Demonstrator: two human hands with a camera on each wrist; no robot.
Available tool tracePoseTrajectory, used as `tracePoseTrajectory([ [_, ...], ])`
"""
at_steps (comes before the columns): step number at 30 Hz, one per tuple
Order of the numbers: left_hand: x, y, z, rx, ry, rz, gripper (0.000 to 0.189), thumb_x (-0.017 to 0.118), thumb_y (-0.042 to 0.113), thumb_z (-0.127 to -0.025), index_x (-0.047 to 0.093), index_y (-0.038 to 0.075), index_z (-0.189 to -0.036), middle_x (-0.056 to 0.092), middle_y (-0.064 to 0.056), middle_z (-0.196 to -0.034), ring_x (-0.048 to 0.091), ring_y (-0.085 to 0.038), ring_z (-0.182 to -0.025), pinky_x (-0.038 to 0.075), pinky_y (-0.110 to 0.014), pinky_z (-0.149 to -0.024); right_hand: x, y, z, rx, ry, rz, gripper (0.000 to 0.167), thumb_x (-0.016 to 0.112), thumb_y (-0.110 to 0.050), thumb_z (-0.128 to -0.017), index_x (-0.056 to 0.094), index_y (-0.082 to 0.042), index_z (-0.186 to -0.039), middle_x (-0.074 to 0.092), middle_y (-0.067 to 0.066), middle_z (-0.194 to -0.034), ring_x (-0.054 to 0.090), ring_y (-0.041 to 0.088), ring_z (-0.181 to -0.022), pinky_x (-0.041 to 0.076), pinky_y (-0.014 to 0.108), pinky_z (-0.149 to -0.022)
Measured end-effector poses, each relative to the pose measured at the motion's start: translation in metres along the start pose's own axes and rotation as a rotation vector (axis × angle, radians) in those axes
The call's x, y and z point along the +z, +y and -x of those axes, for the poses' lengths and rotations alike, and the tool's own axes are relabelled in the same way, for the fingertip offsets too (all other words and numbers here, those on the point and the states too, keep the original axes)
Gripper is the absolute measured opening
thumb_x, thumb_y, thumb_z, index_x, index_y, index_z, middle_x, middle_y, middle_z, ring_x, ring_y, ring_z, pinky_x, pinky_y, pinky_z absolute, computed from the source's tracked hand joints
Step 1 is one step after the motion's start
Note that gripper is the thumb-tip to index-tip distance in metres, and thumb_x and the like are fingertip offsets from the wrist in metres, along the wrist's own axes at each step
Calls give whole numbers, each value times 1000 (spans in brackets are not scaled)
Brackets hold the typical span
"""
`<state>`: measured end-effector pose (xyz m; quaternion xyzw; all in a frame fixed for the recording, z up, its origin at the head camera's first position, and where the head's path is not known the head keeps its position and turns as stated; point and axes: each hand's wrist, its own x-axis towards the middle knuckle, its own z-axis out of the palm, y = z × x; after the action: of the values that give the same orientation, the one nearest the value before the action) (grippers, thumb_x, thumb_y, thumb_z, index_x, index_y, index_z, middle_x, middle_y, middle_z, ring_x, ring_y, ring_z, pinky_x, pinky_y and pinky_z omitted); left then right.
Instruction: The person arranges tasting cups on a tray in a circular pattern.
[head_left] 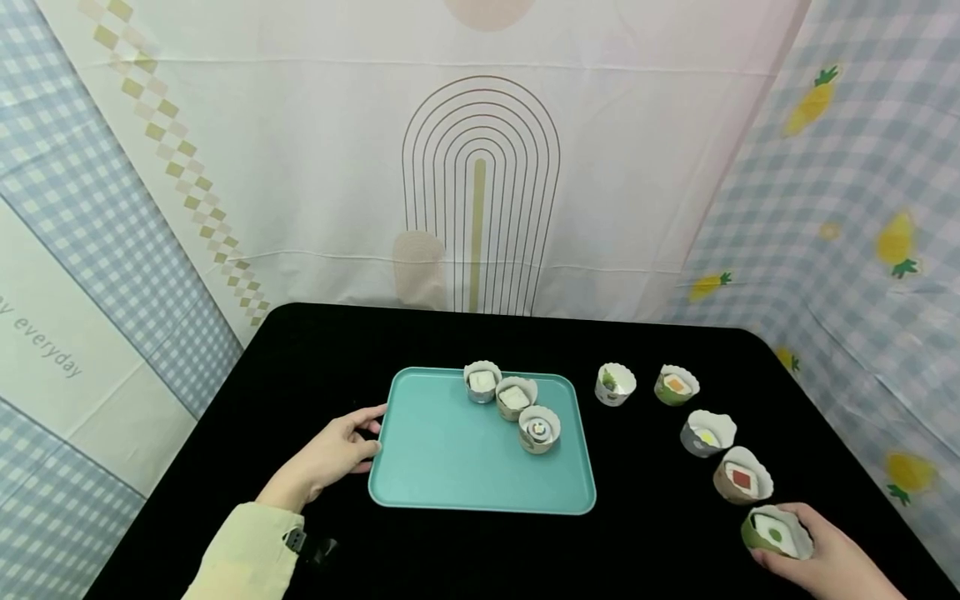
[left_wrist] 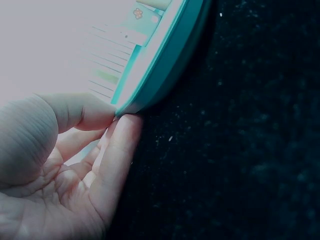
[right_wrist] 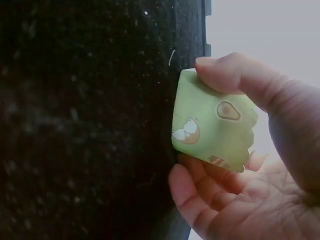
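Note:
A teal tray (head_left: 450, 467) lies on the black table, its left edge between the thumb and fingers of my left hand (head_left: 337, 450). In the left wrist view the thumb and a finger pinch the tray rim (left_wrist: 165, 65). Three paper cake cups, a white-filled one (head_left: 482, 382), another white-filled one (head_left: 515, 398) and one with a ringed top (head_left: 539, 430), stand at the tray's right side. At the table's lower right, my right hand (head_left: 832, 550) holds a green paper cake cup (head_left: 776, 533) by its sides. The right wrist view shows its green printed wall (right_wrist: 205, 125).
Right of the tray stand more cake cups: one with a green bit (head_left: 615, 384), an orange-topped one (head_left: 677, 385), a yellow-dotted one (head_left: 708, 433) and a red-topped one (head_left: 742, 476) close to my right hand. Patterned curtains (head_left: 315, 167) hang behind and beside the table.

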<state>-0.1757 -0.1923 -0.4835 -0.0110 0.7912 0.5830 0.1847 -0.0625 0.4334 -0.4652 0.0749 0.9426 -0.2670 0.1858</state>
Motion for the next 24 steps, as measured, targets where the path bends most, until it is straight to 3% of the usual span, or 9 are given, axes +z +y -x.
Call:
tracePoseTrajectory([
  [8, 1, 2, 0, 1, -8, 0, 59, 60, 3, -92, 44, 20, -146, 49, -11, -114, 56, -28, -82, 56, -41, -80, 5, -11, 7, -47, 50, -37, 69, 69, -38, -89, 40, 8, -131, 57, 16, -111, 57, 17, -81, 48, 32, -63],
  [13, 1, 3, 1, 4, -5, -4, 59, 60, 4, -92, 44, 21, -146, 49, -11, -115, 57, -28, -82, 56, -41, -80, 16, -24, 12, -118, 109, -62, 69, 74, -29, -86, 33, 7, -128, 49, 25, -116, 56, 15, -82, 48, 26, -61],
  [18, 1, 3, 1, 10, -3, -8, 59, 60, 4, -92, 44, 22, -146, 49, -10, -115, 56, -27, -82, 56, -41, -80, 28, -47, 12, -202, 170, -82, 66, 79, -21, -82, 34, 4, -123, 46, 27, -118, 57, 18, -85, 48, 25, -61],
  [24, 1, 2, 1, 6, 1, -14, 60, 60, 4, -92, 44, 22, -146, 49, -10, -114, 56, -27, -81, 56, -41, -80, 36, -89, 4, -248, 143, -145, 63, 78, -30, -82, 37, -6, -122, 50, 16, -116, 56, 13, -86, 48, 25, -64],
])
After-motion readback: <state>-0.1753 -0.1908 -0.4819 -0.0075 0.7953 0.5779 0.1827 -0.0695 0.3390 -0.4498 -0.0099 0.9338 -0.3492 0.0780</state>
